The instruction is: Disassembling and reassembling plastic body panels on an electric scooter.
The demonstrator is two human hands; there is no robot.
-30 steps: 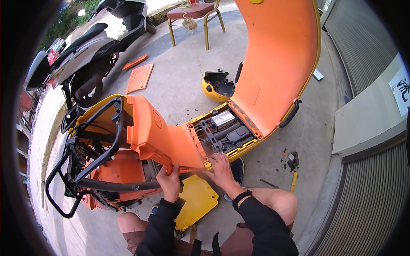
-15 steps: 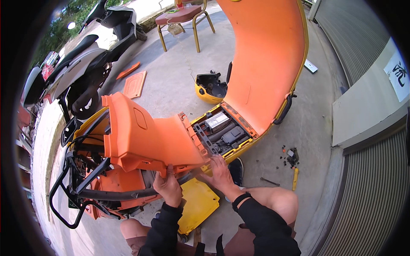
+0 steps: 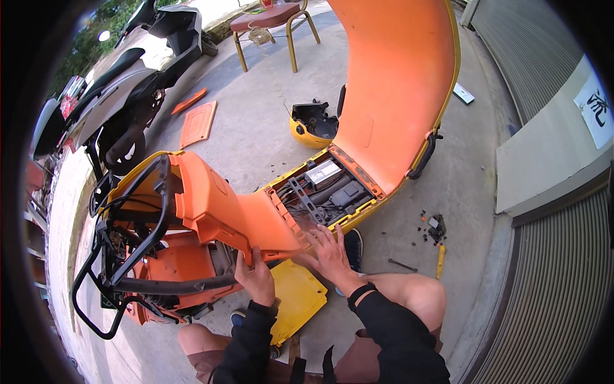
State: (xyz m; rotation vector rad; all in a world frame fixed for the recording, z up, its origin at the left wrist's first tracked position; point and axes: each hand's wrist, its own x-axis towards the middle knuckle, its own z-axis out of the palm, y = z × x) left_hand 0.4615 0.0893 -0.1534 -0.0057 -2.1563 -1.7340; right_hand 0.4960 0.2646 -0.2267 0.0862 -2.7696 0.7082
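My left hand (image 3: 254, 278) is closed on the lower edge of a large orange body panel (image 3: 259, 221), which leans over a black tubular frame (image 3: 153, 205) of a partly stripped scooter. My right hand (image 3: 329, 256) lies at the panel's right corner with fingers extended and slightly spread. Just beyond it, an open yellow-rimmed compartment (image 3: 323, 192) holds a silver box, a dark housing and cables. From there a long curved orange section (image 3: 390, 83) rises to the upper edge of the view. A yellow flat panel (image 3: 294, 301) lies on the ground below my hands.
At upper left stands a parked scooter (image 3: 128, 96), near loose orange panels (image 3: 198, 121). A yellow-and-black shell (image 3: 313, 128) and a chair (image 3: 265, 19) are behind. Small parts (image 3: 435, 227), a yellow-handled tool (image 3: 440, 259) and a metal shutter (image 3: 556, 281) are at right.
The orange panel shifted up and left half a second ago, and now sits back lower and further right over the frame. My right fingers are straighter and more spread than before.
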